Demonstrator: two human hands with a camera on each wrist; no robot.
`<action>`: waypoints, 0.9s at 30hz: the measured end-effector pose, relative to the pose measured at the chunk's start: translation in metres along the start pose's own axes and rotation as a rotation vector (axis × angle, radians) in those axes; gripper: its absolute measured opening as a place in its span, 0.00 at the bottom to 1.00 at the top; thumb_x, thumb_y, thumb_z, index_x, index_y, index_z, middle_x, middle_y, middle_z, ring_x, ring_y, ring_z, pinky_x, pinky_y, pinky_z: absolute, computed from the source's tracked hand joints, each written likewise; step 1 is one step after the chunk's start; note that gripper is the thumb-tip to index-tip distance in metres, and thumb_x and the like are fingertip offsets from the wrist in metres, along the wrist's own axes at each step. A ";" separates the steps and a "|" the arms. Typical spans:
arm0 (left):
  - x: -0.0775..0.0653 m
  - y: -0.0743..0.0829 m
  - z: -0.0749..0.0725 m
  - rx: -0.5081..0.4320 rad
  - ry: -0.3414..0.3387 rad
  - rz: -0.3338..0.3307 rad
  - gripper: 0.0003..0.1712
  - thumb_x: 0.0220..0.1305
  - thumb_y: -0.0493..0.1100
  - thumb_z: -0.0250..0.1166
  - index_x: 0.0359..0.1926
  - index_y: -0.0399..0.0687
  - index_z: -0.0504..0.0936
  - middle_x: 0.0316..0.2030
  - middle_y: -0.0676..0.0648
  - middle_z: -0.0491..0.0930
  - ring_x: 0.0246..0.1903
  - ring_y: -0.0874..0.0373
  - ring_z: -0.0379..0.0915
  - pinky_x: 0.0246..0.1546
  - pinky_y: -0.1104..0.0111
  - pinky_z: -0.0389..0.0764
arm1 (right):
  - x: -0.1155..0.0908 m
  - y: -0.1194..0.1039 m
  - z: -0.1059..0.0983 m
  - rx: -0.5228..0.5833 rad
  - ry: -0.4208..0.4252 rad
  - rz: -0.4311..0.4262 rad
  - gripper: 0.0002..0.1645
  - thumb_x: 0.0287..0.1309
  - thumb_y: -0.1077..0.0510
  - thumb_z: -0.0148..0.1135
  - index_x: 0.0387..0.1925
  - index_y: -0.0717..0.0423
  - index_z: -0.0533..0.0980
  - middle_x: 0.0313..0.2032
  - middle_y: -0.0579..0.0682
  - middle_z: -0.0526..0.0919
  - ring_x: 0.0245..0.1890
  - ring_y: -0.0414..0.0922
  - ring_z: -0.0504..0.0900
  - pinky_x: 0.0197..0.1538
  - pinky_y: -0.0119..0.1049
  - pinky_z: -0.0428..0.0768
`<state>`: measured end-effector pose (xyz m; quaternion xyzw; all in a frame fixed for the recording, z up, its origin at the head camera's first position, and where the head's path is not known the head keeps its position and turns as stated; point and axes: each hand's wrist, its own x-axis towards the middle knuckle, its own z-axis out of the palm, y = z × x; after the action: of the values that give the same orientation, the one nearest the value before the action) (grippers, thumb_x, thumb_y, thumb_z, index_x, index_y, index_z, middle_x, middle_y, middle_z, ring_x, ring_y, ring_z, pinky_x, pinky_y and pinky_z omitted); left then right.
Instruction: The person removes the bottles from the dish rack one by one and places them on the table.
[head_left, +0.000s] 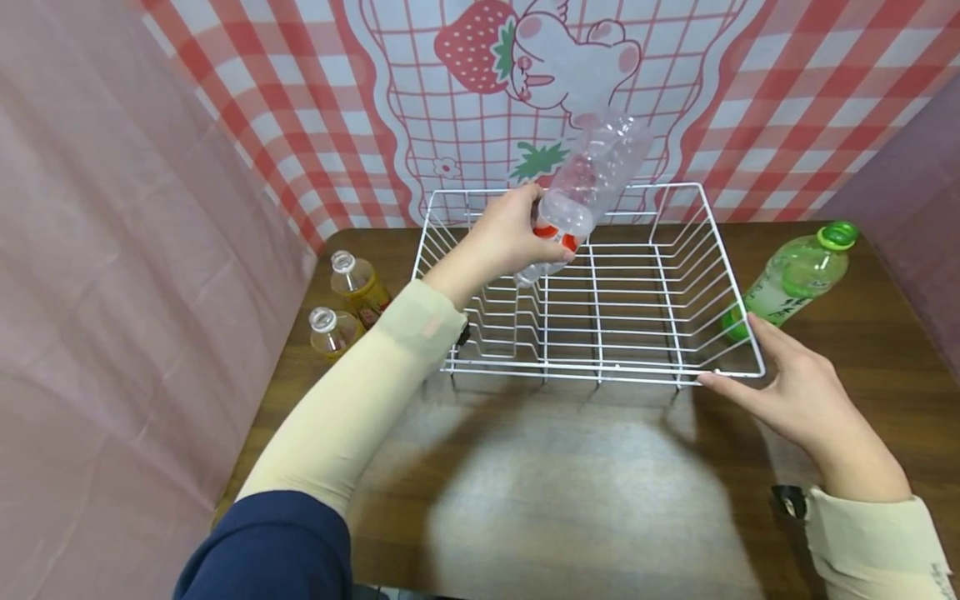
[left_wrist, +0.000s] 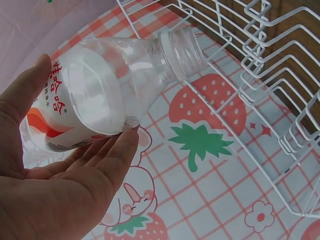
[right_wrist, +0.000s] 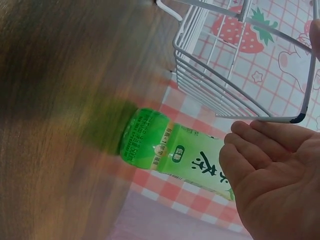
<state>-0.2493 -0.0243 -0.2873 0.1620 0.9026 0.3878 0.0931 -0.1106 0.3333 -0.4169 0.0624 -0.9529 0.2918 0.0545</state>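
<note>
My left hand [head_left: 513, 229] holds an empty, capless clear plastic bottle [head_left: 600, 171] by its label, thumb on one side and fingers on the other. The bottle slants over the left part of a white wire dish rack [head_left: 600, 367], its base up towards the back and its open neck low. In the left wrist view the bottle [left_wrist: 95, 95] shows a white label with red characters. My right hand [head_left: 802, 392] holds the rack's front right corner, thumb on the front rim and fingers along the right side. In the right wrist view those fingers [right_wrist: 255, 155] lie just outside the corner.
A green-capped bottle [head_left: 798, 271] stands right of the rack, close to my right hand. Two small capless bottles with yellowish labels, one behind [head_left: 360, 287] and one in front [head_left: 333, 333], stand left on the wooden table [head_left: 570, 500]. A checked cloth [head_left: 285, 100] hangs behind.
</note>
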 end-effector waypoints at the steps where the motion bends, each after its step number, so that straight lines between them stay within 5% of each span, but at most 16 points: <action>1: -0.001 0.000 0.001 0.009 -0.001 0.008 0.43 0.50 0.46 0.84 0.63 0.41 0.72 0.47 0.49 0.80 0.44 0.58 0.77 0.42 0.70 0.80 | -0.001 0.000 0.000 -0.001 0.000 0.001 0.61 0.45 0.44 0.82 0.76 0.60 0.62 0.67 0.70 0.68 0.59 0.75 0.69 0.53 0.73 0.66; 27: -0.019 -0.001 0.000 0.103 -0.042 0.087 0.36 0.48 0.47 0.84 0.55 0.43 0.76 0.41 0.49 0.80 0.39 0.57 0.76 0.39 0.69 0.79 | 0.001 -0.004 -0.002 -0.021 0.002 -0.015 0.60 0.46 0.43 0.82 0.76 0.59 0.62 0.65 0.71 0.69 0.58 0.74 0.70 0.52 0.72 0.67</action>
<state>-0.2315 -0.0320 -0.2873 0.2139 0.9113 0.3411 0.0865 -0.1105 0.3315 -0.4128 0.0690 -0.9554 0.2812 0.0582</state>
